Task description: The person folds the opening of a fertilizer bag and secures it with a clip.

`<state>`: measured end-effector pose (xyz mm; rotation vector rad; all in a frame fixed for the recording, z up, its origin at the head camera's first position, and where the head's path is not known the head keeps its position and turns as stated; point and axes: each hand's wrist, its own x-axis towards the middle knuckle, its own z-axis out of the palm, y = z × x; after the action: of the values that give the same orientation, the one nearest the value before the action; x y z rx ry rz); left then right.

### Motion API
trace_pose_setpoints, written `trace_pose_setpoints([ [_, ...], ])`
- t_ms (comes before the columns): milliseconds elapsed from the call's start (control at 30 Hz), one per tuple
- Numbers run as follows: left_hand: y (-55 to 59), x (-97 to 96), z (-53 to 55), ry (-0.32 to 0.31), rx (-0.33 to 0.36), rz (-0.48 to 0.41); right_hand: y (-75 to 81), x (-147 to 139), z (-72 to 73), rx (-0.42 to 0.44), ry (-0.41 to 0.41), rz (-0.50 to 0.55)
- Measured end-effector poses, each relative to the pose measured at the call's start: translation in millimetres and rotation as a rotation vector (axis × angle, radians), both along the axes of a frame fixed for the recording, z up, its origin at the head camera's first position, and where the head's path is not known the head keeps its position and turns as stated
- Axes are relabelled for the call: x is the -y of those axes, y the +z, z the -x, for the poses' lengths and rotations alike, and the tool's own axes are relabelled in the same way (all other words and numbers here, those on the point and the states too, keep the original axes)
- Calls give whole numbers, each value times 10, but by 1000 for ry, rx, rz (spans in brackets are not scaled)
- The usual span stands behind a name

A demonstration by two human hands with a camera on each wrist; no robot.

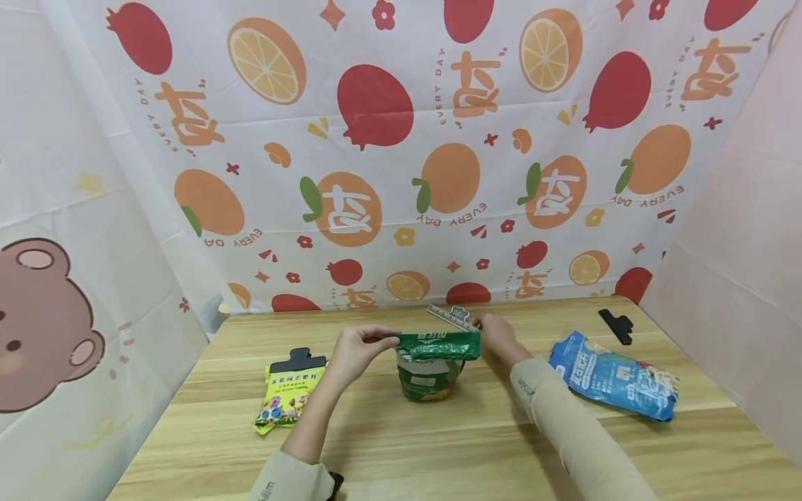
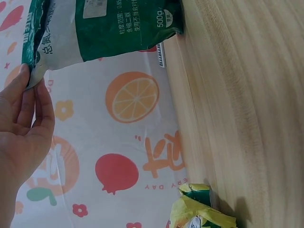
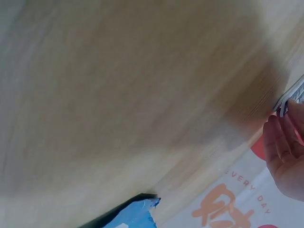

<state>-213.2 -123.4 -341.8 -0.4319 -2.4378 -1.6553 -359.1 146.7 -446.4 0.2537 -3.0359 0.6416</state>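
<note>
A green and white bag stands upright on the table, its top folded over into a green band. My left hand pinches the left end of that fold between thumb and fingers. Behind the bag, my right hand pinches the right end of a long clip patterned like piano keys. In the right wrist view, thumb and fingers close on the end of this clip at the right edge of the picture. The bag hangs over the top of the left wrist view.
To the left lies a yellow bag with a black clip across its top. A blue bag lies at the right. Another black clip is at the back right of the wooden table. A printed curtain hangs behind.
</note>
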Motion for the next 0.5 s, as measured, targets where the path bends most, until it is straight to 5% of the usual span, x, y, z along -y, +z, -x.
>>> trace_pose_setpoints([
  [500,-13,12,22,0,13,-2,245,-220,-151,238,-31,-81],
])
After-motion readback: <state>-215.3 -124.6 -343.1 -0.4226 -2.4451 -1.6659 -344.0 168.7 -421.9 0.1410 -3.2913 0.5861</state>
